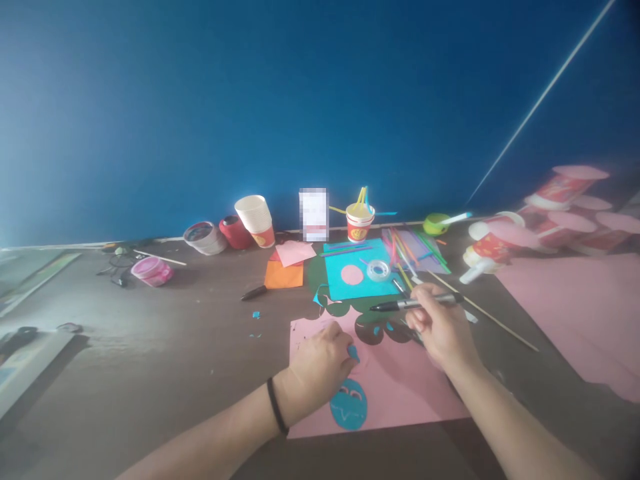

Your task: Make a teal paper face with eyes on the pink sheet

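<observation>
A small blue paper piece [353, 353] is pinched in the fingers of my left hand [323, 363], over a pink sheet [400, 393] with scalloped cut edges. Just below that hand, a blue paper circle [349, 405] with cut eye shapes and a pale zigzag line lies on the sheet. My right hand [443, 327] grips a black-and-silver marker [400, 305], its dark end pointing left above the sheet's back edge. Part of the blue piece is hidden by my left fingers.
A blue sheet [335, 280] bears a pink circle [352, 275] and a tape roll [379, 270]. Colored straws [400, 250], stacked paper cups [255, 217] and a straw-filled cup [360, 223] stand or lie behind. Pink-topped cups [565, 190] are at right; a wooden stick [490, 313] lies nearer.
</observation>
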### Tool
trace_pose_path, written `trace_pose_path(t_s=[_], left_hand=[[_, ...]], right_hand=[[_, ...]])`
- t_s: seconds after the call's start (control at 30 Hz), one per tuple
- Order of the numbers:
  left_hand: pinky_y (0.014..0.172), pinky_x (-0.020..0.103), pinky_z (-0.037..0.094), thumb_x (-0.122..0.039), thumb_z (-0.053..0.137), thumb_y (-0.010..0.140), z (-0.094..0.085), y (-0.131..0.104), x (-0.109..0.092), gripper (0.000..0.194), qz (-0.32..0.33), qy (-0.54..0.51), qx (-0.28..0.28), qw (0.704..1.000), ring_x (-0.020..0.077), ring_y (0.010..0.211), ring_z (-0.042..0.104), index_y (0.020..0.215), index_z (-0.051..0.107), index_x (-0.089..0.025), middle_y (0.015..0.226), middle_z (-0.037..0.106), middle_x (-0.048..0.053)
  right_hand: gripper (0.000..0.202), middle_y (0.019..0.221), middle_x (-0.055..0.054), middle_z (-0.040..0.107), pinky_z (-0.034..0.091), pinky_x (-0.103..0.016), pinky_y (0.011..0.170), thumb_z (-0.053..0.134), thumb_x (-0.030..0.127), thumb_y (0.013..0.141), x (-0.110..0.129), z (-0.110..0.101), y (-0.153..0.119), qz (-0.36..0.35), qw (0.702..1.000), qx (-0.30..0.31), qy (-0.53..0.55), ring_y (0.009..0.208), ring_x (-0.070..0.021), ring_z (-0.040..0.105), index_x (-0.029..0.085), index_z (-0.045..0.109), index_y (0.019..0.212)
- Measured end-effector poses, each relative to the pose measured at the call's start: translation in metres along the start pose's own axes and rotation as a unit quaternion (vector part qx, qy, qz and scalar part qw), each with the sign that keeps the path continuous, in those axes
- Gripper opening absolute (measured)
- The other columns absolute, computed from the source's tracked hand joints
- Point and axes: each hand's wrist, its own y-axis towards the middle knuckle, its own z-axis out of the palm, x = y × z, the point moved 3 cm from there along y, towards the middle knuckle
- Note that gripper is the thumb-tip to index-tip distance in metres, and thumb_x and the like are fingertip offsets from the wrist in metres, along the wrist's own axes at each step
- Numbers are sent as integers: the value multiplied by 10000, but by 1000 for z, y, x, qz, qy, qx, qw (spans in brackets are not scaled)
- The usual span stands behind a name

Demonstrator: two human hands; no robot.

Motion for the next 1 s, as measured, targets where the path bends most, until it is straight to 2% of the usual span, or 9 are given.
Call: trace_pose_path(t_s=[0.1, 0.23, 0.4, 0.57, 0.67, 0.8, 1.0], left_hand=[[683, 300, 463, -265, 559, 775, 1, 7, -2, 173, -29, -7, 11, 999, 198, 787, 591, 932, 597, -202, 957, 560, 49], [604, 289, 455, -248, 537, 770, 1, 7, -4, 155, -48, -17, 10, 999, 193, 708, 602, 909, 601, -220, 942, 582, 34], [637, 272, 449, -162, 540, 726, -1, 6, -4, 272, -41, -91, -14, 995, 191, 755, 604, 986, 585, -227, 908, 628, 24], [635, 240, 445, -109, 520, 714, -5, 4, 1, 290, -50, -191, -27, 980, 166, 745, 606, 969, 602, -219, 824, 663, 7], [603, 224, 440, -105, 518, 715, -8, 3, 4, 235, -43, -227, -30, 972, 149, 698, 606, 895, 632, -206, 773, 669, 0], [597, 219, 437, -87, 487, 731, -11, 4, 6, 231, -19, -221, -26, 975, 136, 665, 603, 798, 670, -212, 723, 674, -13], [717, 208, 450, -68, 529, 713, -15, 5, 6, 198, 27, -243, -46, 969, 135, 827, 601, 736, 673, -202, 919, 670, 1]], right_hand=[[180, 433, 92, 383, 320, -197, 395, 608, 320, 809, 0, -4, 2, 2, 1000, -3, 10, 357, -46, 356, 197, 541, 696], [186, 432, 90, 386, 318, -196, 393, 601, 310, 816, 0, -4, 3, 5, 1000, 1, 13, 355, -45, 360, 195, 535, 686], [183, 422, 93, 381, 316, -195, 388, 610, 318, 809, -2, -1, 3, 5, 1000, 4, 4, 349, -43, 350, 194, 548, 689], [192, 419, 93, 380, 314, -204, 387, 611, 345, 805, -2, -2, 3, 6, 1000, 6, -4, 350, -51, 347, 200, 551, 694], [201, 430, 91, 378, 321, -211, 392, 607, 360, 806, 0, -2, 3, 6, 1000, 9, -10, 355, -55, 348, 202, 550, 695], [213, 424, 92, 372, 324, -212, 388, 609, 371, 801, 1, -2, 3, 7, 1000, 1, -20, 352, -56, 347, 203, 546, 686], [193, 418, 96, 379, 319, -204, 384, 620, 346, 799, 0, -3, 5, 4, 1000, 4, 8, 348, -49, 346, 198, 552, 695]])
